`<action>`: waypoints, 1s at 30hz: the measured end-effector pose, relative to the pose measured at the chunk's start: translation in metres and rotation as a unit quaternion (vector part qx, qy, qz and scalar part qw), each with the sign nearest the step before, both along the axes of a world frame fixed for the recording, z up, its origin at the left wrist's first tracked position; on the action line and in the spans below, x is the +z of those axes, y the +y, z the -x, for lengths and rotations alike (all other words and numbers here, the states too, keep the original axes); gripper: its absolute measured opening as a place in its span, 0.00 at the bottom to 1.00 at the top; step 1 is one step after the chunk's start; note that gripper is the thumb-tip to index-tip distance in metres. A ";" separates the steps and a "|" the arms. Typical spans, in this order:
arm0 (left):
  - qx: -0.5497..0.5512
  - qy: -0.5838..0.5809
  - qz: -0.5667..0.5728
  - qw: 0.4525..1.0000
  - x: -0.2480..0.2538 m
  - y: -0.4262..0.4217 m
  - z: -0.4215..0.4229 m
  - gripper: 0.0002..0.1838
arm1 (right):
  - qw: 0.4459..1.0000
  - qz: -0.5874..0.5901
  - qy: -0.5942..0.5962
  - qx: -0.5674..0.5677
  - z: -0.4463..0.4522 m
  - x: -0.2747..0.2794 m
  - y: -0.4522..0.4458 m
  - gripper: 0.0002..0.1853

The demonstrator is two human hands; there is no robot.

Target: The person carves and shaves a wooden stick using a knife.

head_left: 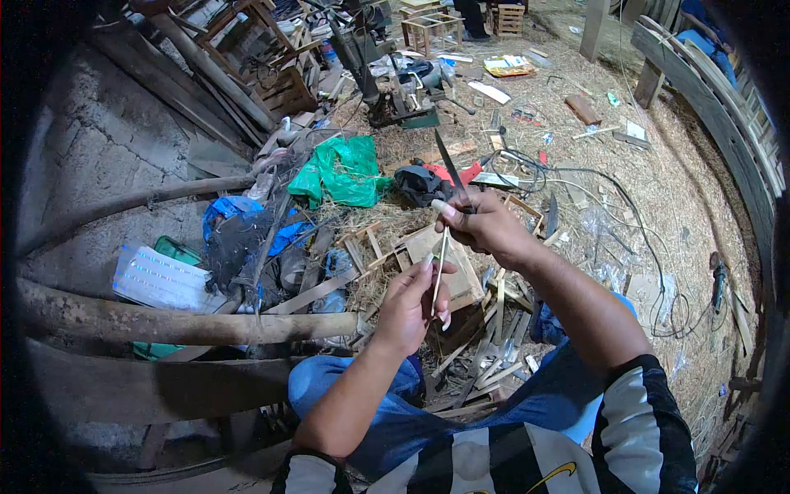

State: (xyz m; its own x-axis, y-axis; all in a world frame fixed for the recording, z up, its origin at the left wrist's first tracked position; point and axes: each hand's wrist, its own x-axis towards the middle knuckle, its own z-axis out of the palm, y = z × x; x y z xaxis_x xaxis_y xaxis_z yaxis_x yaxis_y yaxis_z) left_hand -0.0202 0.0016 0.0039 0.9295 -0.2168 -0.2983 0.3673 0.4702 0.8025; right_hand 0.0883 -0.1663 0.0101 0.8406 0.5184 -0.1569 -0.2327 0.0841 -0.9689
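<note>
My right hand (498, 229) is closed around a knife (448, 162), whose dark blade points up and away from me. Its thumb sits at the top end of a thin pale wooden stick (439, 276). Lower down and to the left, my left hand (407, 301) pinches the same stick between thumb and fingers. The stick runs nearly upright between the two hands, above my lap. The knife's handle is mostly hidden inside my right hand.
Wood offcuts (494, 362) lie in front of my knees. A round pole (189, 317) crosses at left, near a green plastic bag (337, 171). Black cable (609, 183) trails across the shavings. A heavy beam (699, 86) stands at right, with a seated person (709, 41) beyond.
</note>
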 end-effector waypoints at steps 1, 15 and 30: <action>-0.006 -0.017 -0.004 1.000 0.000 0.000 0.000 0.19 | 1.000 -0.003 -0.011 0.022 0.001 0.001 0.001 0.14; 0.137 0.002 0.028 0.990 -0.005 0.012 -0.003 0.19 | 0.861 0.279 -0.426 0.004 0.018 0.011 0.007 0.15; 0.173 0.025 0.043 0.984 -0.016 -0.006 0.003 0.15 | 0.733 0.494 -0.468 0.018 0.033 -0.001 0.030 0.08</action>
State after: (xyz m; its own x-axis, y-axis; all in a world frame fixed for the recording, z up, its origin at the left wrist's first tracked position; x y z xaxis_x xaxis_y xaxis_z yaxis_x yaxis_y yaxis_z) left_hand -0.0229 -0.0047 -0.0117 0.9366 0.0832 -0.3404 0.2119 0.6394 0.7391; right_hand 0.0552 -0.1367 0.0091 0.8079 0.5656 0.1656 0.5880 -0.7550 -0.2901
